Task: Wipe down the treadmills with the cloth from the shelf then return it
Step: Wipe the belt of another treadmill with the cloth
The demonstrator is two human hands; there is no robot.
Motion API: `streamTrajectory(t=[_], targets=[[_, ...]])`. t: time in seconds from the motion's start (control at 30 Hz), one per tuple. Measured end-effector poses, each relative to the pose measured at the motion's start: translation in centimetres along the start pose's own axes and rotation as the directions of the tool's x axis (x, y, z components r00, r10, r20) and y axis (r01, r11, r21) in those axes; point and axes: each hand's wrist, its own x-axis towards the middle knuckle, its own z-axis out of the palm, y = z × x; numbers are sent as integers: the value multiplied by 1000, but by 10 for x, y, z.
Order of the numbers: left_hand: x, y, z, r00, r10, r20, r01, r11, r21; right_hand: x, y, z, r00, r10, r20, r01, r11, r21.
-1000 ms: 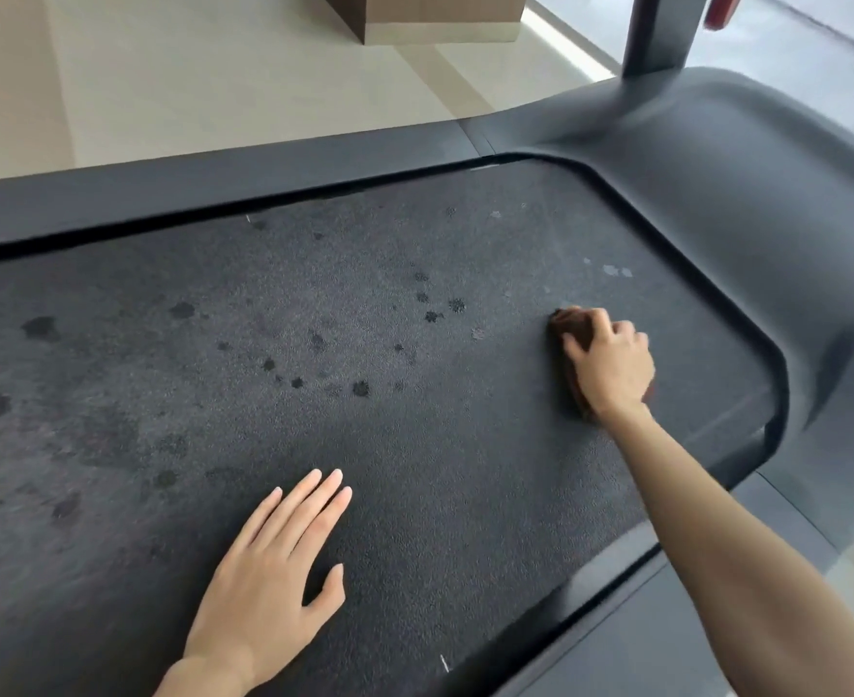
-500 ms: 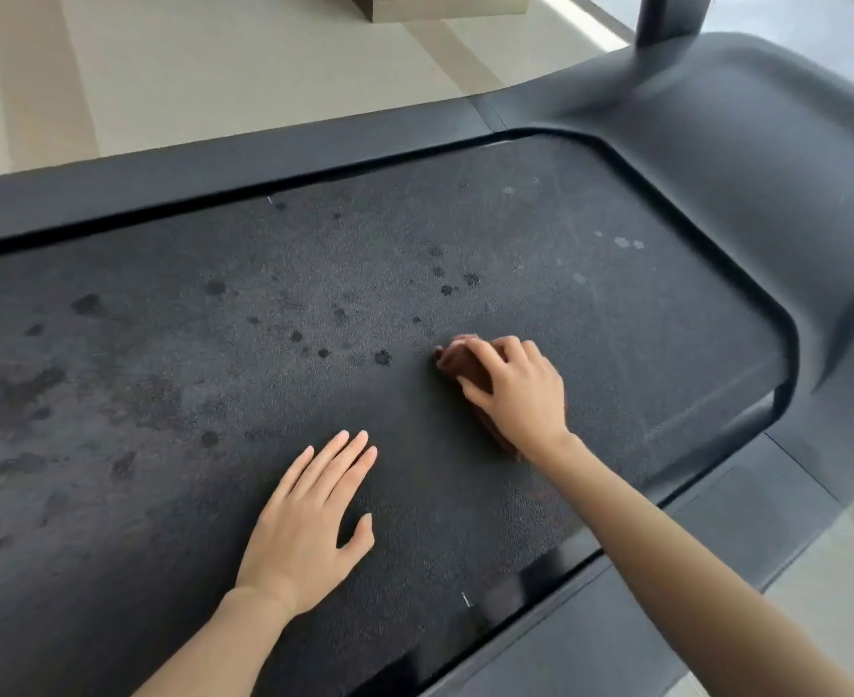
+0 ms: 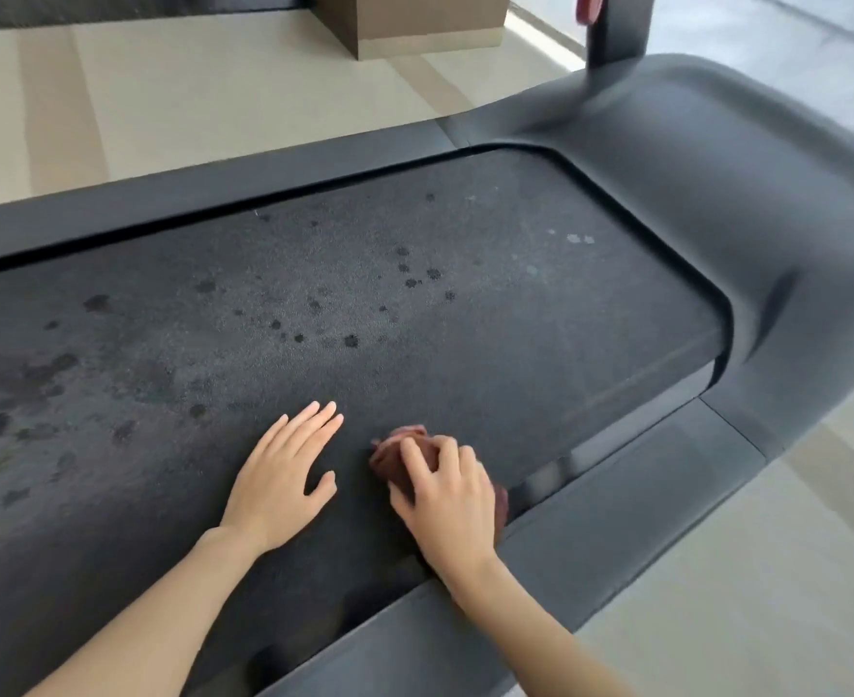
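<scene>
The one view rides on the person's head, facing forward and steeply down across the treadmill belt [image 3: 415, 319] from its near side rail [image 3: 616, 510]. It sits close (the left hand [image 3: 279, 485] and right hand [image 3: 447, 510] lie low in frame), with the motor cover [image 3: 716, 193] at right and pale floor [image 3: 163, 118] beyond the far rail [image 3: 213, 193].

Bright daylight from upper right, soft shadows, motion-blurred edges, wide-angle bending.

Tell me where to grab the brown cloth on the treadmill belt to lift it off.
Probably the crumpled mound of the cloth, from straight above. It lies bunched on the flat belt, so its edges offer little; the right hand covers it, fingers curled over the folds.
</scene>
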Motion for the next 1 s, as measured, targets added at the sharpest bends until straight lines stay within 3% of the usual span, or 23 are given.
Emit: streamTrajectory(t=[0.1,0.17,0.23,0.33,0.4,0.63,0.77,0.9,0.97,1.0], targets=[[12,13,-2,1000,7,0,-7,1000,30,4,22,-1,989,-149,-22,148,989,-16],[28,28,-3,996,84,-6,-83,993,86,25,66,-5,992,-110,-58,106,992,-62],[52,47,0,991,131,-31,-127,987,102,49,122,-10,993,63,-101,-74,992,-107],[94,80,11,986,169,-4,-167,980,111,77,191,-18,926,368,-83,-376,918,-128],[119,102,22,985,171,12,-171,978,117,83,207,-17,887,455,-79,-462,879,-121],[163,142,54,963,265,55,-270,953,136,77,245,-17,983,72,-168,-103,978,-183],[156,146,64,975,219,30,-221,966,136,111,312,-20,939,274,-207,-313,932,-183],[156,150,59,978,206,34,-208,970,126,142,342,-21,818,542,-191,-570,808,-151],[155,152,54,977,209,45,-213,969,126,141,334,-22,818,541,-197,-566,818,-104],[155,153,52,976,214,50,-219,967,133,134,329,-23,856,475,-204,-500,861,-90]])
